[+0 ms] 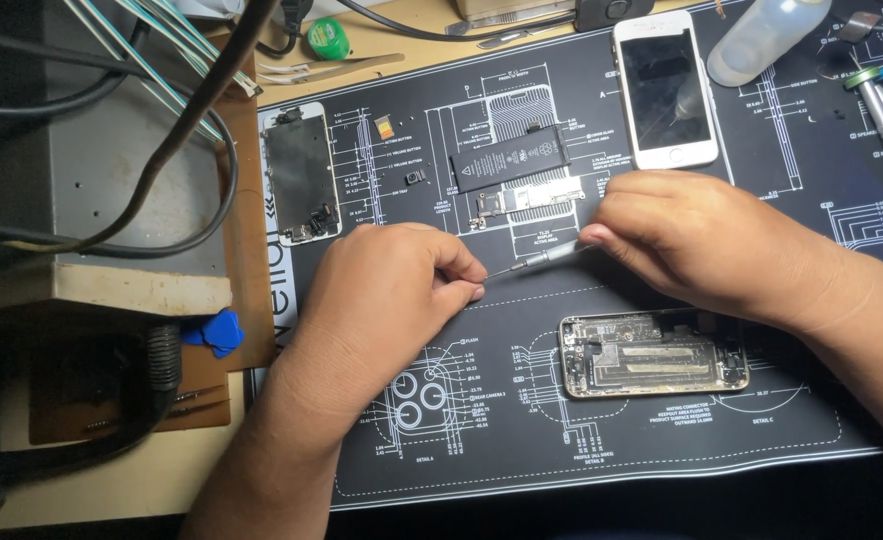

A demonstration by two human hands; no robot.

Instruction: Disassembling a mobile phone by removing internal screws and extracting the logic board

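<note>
White phone: face up, upper right of centre.
Battery: black, upper centre.
Screen panel: upper left of the mat.
Blue picks: left edge.
Green tape roll: top.
Plastic bottle: top right.
Open phone housing: lower right of centre.

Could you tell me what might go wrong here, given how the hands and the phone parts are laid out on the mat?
1. The screwdriver, held by the right hand, points at the left hand fingertips; a slip could prick them.
2. The bare battery and logic board lie just beyond the hands; a sweep could knock them.
3. The open phone chassis sits near the right forearm and may be nudged.
</note>
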